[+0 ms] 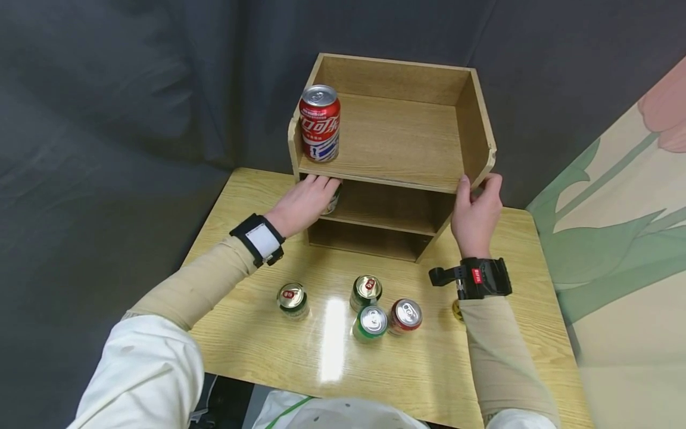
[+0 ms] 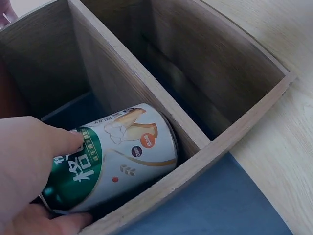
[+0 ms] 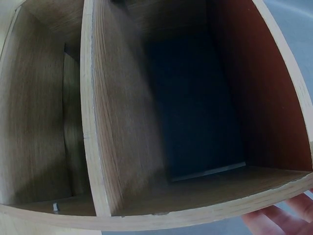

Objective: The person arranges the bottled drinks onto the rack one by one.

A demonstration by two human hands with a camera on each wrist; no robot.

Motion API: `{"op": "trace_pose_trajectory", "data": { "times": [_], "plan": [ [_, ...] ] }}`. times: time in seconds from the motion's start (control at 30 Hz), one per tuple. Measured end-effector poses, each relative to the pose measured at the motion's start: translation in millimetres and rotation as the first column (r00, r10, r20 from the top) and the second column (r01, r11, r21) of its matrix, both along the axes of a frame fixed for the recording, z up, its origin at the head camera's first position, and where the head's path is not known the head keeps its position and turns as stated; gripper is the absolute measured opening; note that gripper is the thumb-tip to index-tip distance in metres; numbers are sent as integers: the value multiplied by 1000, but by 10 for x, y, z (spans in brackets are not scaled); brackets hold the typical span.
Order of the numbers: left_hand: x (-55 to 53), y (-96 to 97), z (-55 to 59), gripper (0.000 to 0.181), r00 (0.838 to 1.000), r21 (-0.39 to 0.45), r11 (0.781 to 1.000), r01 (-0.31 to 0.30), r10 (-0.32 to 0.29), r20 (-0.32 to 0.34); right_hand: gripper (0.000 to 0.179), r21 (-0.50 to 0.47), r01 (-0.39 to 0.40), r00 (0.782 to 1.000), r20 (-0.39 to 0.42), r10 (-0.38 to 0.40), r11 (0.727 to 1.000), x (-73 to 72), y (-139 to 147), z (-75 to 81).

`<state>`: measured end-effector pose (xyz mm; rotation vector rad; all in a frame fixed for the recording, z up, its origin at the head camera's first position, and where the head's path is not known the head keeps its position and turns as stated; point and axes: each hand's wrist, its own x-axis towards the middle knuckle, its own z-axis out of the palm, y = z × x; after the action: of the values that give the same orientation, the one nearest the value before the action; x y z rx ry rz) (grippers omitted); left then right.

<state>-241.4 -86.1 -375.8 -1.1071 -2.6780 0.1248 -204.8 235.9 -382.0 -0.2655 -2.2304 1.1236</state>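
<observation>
My left hand (image 1: 306, 205) reaches into the left end of the middle compartment of a small wooden shelf (image 1: 399, 140). It grips a green and white can (image 2: 122, 154) there, fingers and thumb around the can's top part. In the left wrist view the can stands by the shelf's side wall, its base close to the middle board. My right hand (image 1: 477, 211) holds the shelf's right side panel near its front corner, with the thumb at the front edge. On the top level, at the left, a red cola can (image 1: 320, 125) stands upright.
On the table (image 1: 236, 339) in front of the shelf stand a gold-topped can (image 1: 293, 300), another gold-topped can (image 1: 367, 291), a green can (image 1: 371, 323) and a red can (image 1: 405, 316). A yellow object (image 1: 457, 310) shows partly behind the right forearm. Dark cloth (image 1: 134, 119) hangs behind.
</observation>
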Motion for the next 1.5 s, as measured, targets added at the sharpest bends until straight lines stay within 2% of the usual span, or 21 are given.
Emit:
{"op": "trace_pose_trajectory", "data": {
  "times": [0.13, 0.3, 0.43, 0.6, 0.93, 1.17, 1.23, 1.3, 1.37, 1.5],
  "plan": [
    [-10, 46, 3, 41, 999, -6, 999, -41, 41, 12, 44, -3, -2, 1000, 3, 2, 1000, -5, -4, -3],
    [-15, 85, -16, 47, 996, 36, 996, -78, 77, 40, 43, 3, -4, 1000, -3, 4, 1000, -5, -3, -14],
    [-10, 92, -32, 39, 991, 54, 991, -120, 117, 61, 43, 2, -7, 1000, -6, 7, 1000, -4, -2, -18],
    [-6, 90, -38, 26, 985, 42, 985, -169, 167, 41, 42, 3, -7, 1000, -11, 7, 1000, -6, -4, -17],
    [-10, 121, -46, 20, 975, 21, 975, -219, 220, -17, 43, -3, -3, 1000, -20, 3, 1000, -13, -5, -12],
    [-23, 121, -76, 18, 972, 44, 973, -226, 228, -59, 43, -2, 0, 1000, -19, 0, 1000, -15, -10, -2],
    [-5, 113, -81, 25, 974, 59, 974, -217, 221, -56, 43, -6, -3, 1000, -19, 2, 1000, -13, -13, 0],
    [27, 104, -90, 40, 977, 76, 976, -204, 208, -43, 43, -12, -5, 1000, -11, 5, 1000, -7, -18, 0],
    [72, 93, -96, 60, 982, 98, 978, -186, 188, -19, 43, -17, -4, 1000, -4, 4, 1000, 1, -22, 2],
    [163, 63, -77, 80, 989, 130, 980, -148, 145, 33, 43, -28, -1, 1000, -1, 1, 1000, 11, -26, 9]
  ]
}}
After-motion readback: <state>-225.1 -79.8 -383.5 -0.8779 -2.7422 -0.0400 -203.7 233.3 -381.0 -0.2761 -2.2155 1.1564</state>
